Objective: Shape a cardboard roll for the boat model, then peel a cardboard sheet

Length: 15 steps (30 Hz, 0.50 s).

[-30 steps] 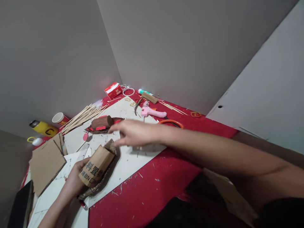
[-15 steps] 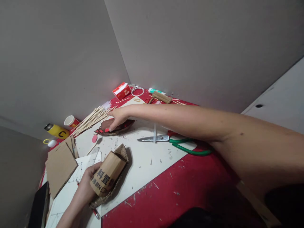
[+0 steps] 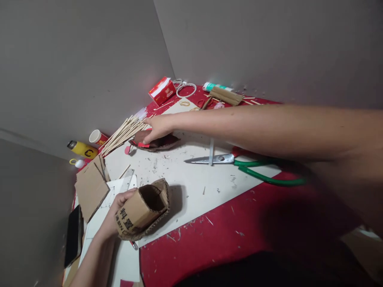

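Cardboard model (image 3: 138,214) in the left hand (image 3: 116,209), its hollow inside newly visible.

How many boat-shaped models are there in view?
2: a plain brown cardboard model in the left hand, and a dark brown and red model under the right hand. The right arm may hide others.

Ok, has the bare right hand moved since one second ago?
Yes: the right hand went forward and left, closer to the pale thin wooden sticks, now over the dark-brown boat-shaped model.
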### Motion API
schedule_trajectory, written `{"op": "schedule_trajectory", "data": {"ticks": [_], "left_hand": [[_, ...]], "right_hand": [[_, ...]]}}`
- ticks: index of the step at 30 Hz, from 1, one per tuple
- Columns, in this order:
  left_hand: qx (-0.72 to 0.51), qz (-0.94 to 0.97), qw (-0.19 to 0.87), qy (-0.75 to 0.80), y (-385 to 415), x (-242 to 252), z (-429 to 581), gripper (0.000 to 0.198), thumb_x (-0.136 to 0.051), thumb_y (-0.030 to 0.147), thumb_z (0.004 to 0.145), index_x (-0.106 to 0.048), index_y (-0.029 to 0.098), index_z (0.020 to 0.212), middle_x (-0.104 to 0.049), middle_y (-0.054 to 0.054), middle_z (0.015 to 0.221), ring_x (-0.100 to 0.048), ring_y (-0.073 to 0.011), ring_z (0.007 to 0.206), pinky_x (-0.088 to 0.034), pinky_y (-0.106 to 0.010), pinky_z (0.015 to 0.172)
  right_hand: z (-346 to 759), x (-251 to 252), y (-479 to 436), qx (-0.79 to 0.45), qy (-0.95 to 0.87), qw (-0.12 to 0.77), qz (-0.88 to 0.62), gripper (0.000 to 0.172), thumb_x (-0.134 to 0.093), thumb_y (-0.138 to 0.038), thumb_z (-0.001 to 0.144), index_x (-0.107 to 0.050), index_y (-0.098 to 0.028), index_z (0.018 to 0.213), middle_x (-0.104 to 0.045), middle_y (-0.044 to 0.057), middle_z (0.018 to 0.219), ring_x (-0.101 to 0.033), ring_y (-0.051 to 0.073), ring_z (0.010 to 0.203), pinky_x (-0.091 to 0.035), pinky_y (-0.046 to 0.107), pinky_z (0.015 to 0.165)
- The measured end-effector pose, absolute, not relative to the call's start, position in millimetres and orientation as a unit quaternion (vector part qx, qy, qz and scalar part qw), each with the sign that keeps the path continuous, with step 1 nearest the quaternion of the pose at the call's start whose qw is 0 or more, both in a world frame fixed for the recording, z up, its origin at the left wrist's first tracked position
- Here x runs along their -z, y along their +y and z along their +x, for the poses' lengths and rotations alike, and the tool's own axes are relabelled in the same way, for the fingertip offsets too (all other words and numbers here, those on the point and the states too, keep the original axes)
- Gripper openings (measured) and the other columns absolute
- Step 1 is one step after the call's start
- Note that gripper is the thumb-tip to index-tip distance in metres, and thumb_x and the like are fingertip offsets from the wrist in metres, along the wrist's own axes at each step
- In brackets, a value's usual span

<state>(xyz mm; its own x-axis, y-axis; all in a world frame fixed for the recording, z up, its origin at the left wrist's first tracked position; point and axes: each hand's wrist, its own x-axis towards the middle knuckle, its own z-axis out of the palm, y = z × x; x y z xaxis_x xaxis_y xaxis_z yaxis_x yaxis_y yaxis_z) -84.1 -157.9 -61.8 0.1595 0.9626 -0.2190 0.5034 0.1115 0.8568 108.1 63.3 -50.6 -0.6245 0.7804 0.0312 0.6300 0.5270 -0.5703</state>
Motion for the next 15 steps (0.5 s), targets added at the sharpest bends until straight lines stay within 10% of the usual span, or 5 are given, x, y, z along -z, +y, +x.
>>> {"op": "schedule_trajectory", "data": {"ticks": [15], "left_hand": [[-0.251, 0.619, 0.478, 0.571, -158, 61, -88, 0.016, -0.074, 0.033, 0.061, -0.069, 0.018, 0.063, -0.058, -0.002, 0.067, -0.050, -0.0168, 0.062, -0.043, -0.028, 0.058]], "right_hand": [[122, 42, 41, -0.154, -0.876, 0.143, -0.435, 0.078, -0.055, -0.069, 0.075, -0.054, -0.014, 0.130, -0.064, 0.020, 0.119, -0.060, 0.040, 0.109, -0.048, 0.051, 0.085]]}}
